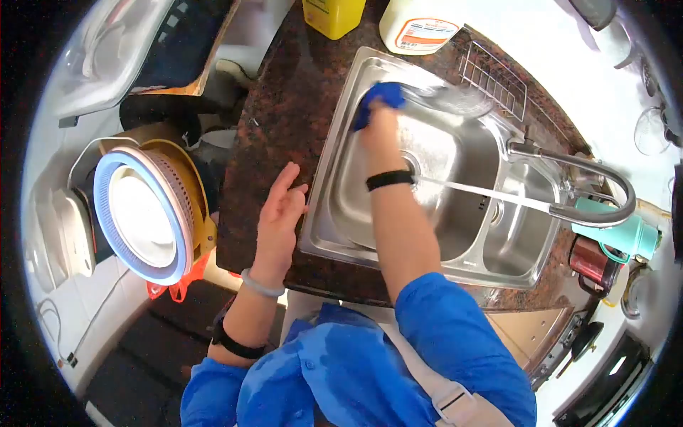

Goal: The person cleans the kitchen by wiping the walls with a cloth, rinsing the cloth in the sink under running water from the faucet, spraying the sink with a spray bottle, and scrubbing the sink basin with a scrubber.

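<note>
My right hand is closed on a blue cloth at the far left corner of the steel sink. Its fingers are partly covered by the cloth and smeared by motion. Over the counter just left of the sink, my left hand is held with its fingers apart and nothing in it. A stream of water runs from the curved faucet across into the larger basin, passing near my right wrist. Beside the cloth, along the far rim, is a shiny, rounded, see-through or metallic thing, too blurred to name.
A yellow container and a white labelled jug stand behind the sink, near a wire rack. To the right are a teal bottle and a dark red mug. Stacked basins sit at the left.
</note>
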Demonstrator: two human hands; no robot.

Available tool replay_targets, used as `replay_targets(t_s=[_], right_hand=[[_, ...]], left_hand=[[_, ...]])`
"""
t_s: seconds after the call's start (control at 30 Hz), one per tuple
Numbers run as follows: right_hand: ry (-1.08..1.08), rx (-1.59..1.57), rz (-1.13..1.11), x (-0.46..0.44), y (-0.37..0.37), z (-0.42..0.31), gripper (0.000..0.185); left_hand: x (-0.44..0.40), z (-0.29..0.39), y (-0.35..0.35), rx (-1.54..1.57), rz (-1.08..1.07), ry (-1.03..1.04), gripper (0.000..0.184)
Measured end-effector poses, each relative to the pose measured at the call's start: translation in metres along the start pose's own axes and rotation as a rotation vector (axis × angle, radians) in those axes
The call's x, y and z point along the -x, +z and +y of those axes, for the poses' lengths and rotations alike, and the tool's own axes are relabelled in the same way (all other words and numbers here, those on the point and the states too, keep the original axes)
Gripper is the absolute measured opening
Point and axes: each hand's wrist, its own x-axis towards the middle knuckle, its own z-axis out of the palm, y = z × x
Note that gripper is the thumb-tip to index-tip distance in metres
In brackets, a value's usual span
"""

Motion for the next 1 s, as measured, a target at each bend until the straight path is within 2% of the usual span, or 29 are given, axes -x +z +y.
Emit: replay_targets(t_s=[0.03, 0.07, 0.13, 0.17, 0.2, 0.23, 0.27, 0.3, 0.33, 0.37, 0.4, 0.47, 0.5, 0.53, 0.57, 0.6, 0.63, 0.7, 0.73, 0.8, 0.83, 0.87, 0.9, 0.93, 0.97, 1.0], right_hand=[[-0.116, 0.152, -0.051, 0.019, -0.001, 0.018, 0.037], [-0.049, 0.137, -0.152, 0.050, -0.005, -0.001, 0.038], [0.094, 0.619, -0.230, 0.082, -0.028, -0.015, 0.039], [0.054, 0.589, -0.496, 0.091, -0.056, -0.001, 0.035], [0.137, 0.673, -0.646, 0.125, -0.071, -0.015, 0.037], [-0.244, 0.789, -0.754, 0.152, -0.089, -0.013, 0.039], [-0.231, 1.035, -0.912, 0.161, -0.125, -0.006, 0.044], [0.007, 1.234, -0.956, 0.166, -0.129, -0.038, 0.044], [0.257, 1.425, -0.992, 0.168, -0.135, -0.077, 0.044], [0.183, 1.658, -1.047, 0.154, -0.159, -0.092, 0.044], [0.185, 1.739, -1.108, 0.134, -0.188, -0.107, 0.037], [0.043, 2.341, -0.884, 0.093, -0.228, -0.139, 0.031], [-0.215, 2.248, -0.784, 0.082, -0.221, -0.169, 0.026], [-0.513, 2.099, -0.379, 0.083, -0.201, -0.188, 0.020], [-0.893, 2.209, -0.527, 0.050, -0.199, -0.197, 0.017], [-1.093, 2.110, -0.540, 0.035, -0.182, -0.207, 0.016], [-1.389, 2.018, -0.586, 0.020, -0.163, -0.212, 0.014], [-1.528, 2.044, -0.634, -0.019, -0.167, -0.201, 0.020], [-1.527, 2.038, -0.645, -0.024, -0.176, -0.199, 0.020], [-1.243, 2.440, -0.676, -0.015, -0.189, -0.200, 0.016], [-1.242, 2.444, -0.686, -0.010, -0.200, -0.194, 0.016], [-1.094, 2.401, -0.534, -0.004, -0.219, -0.180, 0.023], [-0.962, 2.359, -0.494, 0.004, -0.232, -0.167, 0.028], [-0.841, 2.312, -0.447, 0.011, -0.245, -0.153, 0.033], [-0.637, 2.317, -0.546, 0.034, -0.247, -0.149, 0.034], [-0.426, 2.308, -0.626, 0.057, -0.249, -0.144, 0.034]], left_hand=[[-0.003, 0.002, 0.000, 0.003, -0.011, 0.000, 0.046], [-0.007, 0.004, 0.003, -0.080, -0.044, 0.079, 0.045], [-0.031, 0.010, 0.025, -0.148, -0.099, 0.181, 0.043], [-0.044, 0.009, 0.042, -0.376, -0.140, 0.299, 0.043], [-0.054, 0.005, 0.058, -0.609, -0.183, 0.408, 0.044], [-0.068, 0.000, 0.077, -0.750, -0.236, 0.573, 0.045], [-0.085, -0.011, 0.094, -0.801, -0.371, 0.607, 0.044], [-0.101, -0.028, 0.107, -0.803, -0.379, 0.610, 0.044], [-0.117, -0.049, 0.120, -1.075, -0.508, 0.591, 0.045], [-0.127, -0.066, 0.129, -1.350, -0.635, 0.565, 0.047], [-0.128, -0.083, 0.136, -1.349, -0.638, 0.565, 0.047], [-0.129, -0.106, 0.145, -1.827, -1.121, 0.271, 0.059], [-0.123, -0.110, 0.148, -1.825, -1.112, 0.267, 0.059], [-0.106, -0.117, 0.150, -1.708, -1.067, 0.128, 0.063], [-0.089, -0.126, 0.153, -1.588, -1.025, -0.008, 0.068], [-0.081, -0.136, 0.158, -1.587, -1.025, -0.019, 0.068], [-0.078, -0.147, 0.164, -1.542, -1.041, -0.046, 0.067], [-0.069, -0.159, 0.172, -1.487, -1.046, -0.080, 0.066], [-0.065, -0.162, 0.173, -1.517, -1.011, -0.045, 0.065], [-0.061, -0.166, 0.171, -1.536, -0.975, -0.018, 0.063], [-0.065, -0.165, 0.168, -1.546, -0.934, -0.085, 0.054], [-0.064, -0.166, 0.163, -1.559, -0.898, -0.146, 0.046], [-0.064, -0.172, 0.151, -1.564, -0.890, -0.134, 0.046], [-0.070, -0.179, 0.136, -1.619, -0.964, -0.009, 0.038], [-0.073, -0.179, 0.128, -1.665, -1.039, 0.113, 0.032], [-0.071, -0.150, 0.130, -1.663, -1.035, 0.112, 0.032]])
